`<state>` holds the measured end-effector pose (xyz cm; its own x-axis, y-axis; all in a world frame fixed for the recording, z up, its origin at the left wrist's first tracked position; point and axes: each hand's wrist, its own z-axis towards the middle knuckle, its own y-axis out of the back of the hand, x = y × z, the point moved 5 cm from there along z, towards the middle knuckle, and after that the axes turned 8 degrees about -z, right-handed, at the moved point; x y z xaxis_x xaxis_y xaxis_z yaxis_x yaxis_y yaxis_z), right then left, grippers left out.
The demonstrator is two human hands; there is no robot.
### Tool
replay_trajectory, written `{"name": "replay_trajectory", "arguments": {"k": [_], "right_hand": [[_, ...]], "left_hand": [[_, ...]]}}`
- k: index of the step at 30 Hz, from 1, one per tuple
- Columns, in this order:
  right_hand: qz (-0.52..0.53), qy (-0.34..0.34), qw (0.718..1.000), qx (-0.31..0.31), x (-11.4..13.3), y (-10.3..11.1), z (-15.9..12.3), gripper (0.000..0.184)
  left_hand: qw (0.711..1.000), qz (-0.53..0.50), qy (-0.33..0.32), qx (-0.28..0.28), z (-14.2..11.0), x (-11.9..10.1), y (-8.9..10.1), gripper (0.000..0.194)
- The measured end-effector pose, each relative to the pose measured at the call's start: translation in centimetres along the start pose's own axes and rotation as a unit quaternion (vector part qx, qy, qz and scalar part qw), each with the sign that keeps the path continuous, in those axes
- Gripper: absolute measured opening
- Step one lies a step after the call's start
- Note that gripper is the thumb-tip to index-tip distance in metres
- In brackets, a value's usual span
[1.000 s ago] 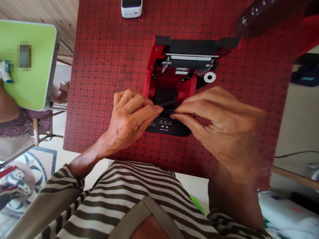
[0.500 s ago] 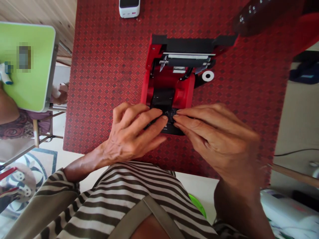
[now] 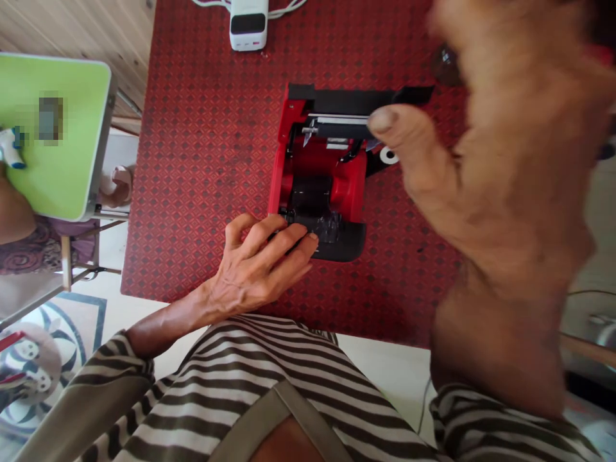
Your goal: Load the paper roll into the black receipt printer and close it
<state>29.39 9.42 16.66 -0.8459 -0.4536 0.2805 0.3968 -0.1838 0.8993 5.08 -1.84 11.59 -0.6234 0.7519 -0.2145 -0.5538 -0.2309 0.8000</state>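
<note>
A red and black machine that looks like a small label printer stands on the table with its lid tipped back. A roller and a pale bar show inside the lid. Dark shiny film runs out over the front panel, where it looks wrinkled. My left hand rests on the left of that panel, fingers stretched out and fingertips on the film's end. My right hand is raised to the right of the lid, blurred, thumb apart from the fingers, with nothing visible in it.
A white device with a dark display and cables sits at the back of the red patterned table. Beside the printer is a white ring. A dark bottle is partly hidden. Another person's arm rests near a green table.
My right hand has let go of the film at the front panel and swung up and right towards the lid. My left hand stays on the panel, fingers now lying flatter.
</note>
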Motion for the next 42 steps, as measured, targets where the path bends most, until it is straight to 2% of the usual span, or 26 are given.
{"name": "replay_trajectory", "arguments": {"k": [3, 6, 11, 14, 16, 20, 22, 26, 30, 33, 38, 40, 42], "right_hand": [[-0.049, 0.02, 0.998, -0.016, 1.4, -0.6, 0.7, 0.063], [-0.06, 0.044, 0.996, -0.04, 2.7, 0.0, -1.0, 0.045], [-0.05, 0.122, 0.989, -0.064, 3.9, 0.4, -4.1, 0.021], [-0.021, 0.126, 0.991, -0.028, 4.0, -0.6, -5.2, 0.023], [-0.013, 0.132, 0.991, -0.027, 4.1, -1.3, -5.9, 0.027], [-0.008, 0.125, 0.992, -0.037, 4.1, -1.7, -7.0, 0.044], [-0.008, 0.131, 0.991, -0.019, 4.3, -1.7, -7.2, 0.051], [-0.01, 0.126, 0.992, 0.002, 4.8, -2.1, -7.7, 0.061], [-0.031, 0.115, 0.991, -0.054, 5.5, -3.1, -8.6, 0.06], [-0.061, 0.106, 0.99, -0.072, 6.0, -3.6, -9.2, 0.057], [-0.056, 0.112, 0.992, -0.027, 5.8, -3.9, -10.1, 0.065], [-0.061, 0.099, 0.993, -0.032, 5.5, -4.2, -10.5, 0.069], [-0.062, 0.084, 0.992, -0.064, 5.4, -4.5, -10.8, 0.073]], "left_hand": [[1.0, 0.002, -0.005, -0.001, -0.1, -0.1, -0.1, 0.019], [1.0, 0.007, 0.0, -0.004, -0.1, -0.1, -0.2, 0.017], [1.0, 0.0, -0.005, -0.012, 0.0, 0.0, -0.2, 0.017], [1.0, -0.019, -0.006, -0.017, -0.1, 0.0, -0.3, 0.02], [0.999, -0.03, 0.0, -0.019, -0.4, 0.0, -0.4, 0.024], [0.998, -0.056, 0.014, -0.002, -1.3, 0.3, -0.7, 0.039], [0.998, -0.059, 0.022, 0.012, -1.6, 0.4, -0.8, 0.042], [0.999, -0.035, 0.026, 0.013, -1.5, 0.5, -0.8, 0.034], [0.999, -0.037, 0.008, -0.007, -1.2, 0.3, -0.7, 0.029], [0.999, -0.044, 0.019, 0.001, -1.2, 0.4, -0.9, 0.034], [0.995, -0.096, 0.036, -0.021, -0.8, 0.8, -0.5, 0.029], [0.988, -0.137, 0.062, -0.039, -0.7, 1.5, -0.3, 0.03], [0.968, -0.199, 0.131, -0.072, -1.0, 3.2, -0.6, 0.031]]}}
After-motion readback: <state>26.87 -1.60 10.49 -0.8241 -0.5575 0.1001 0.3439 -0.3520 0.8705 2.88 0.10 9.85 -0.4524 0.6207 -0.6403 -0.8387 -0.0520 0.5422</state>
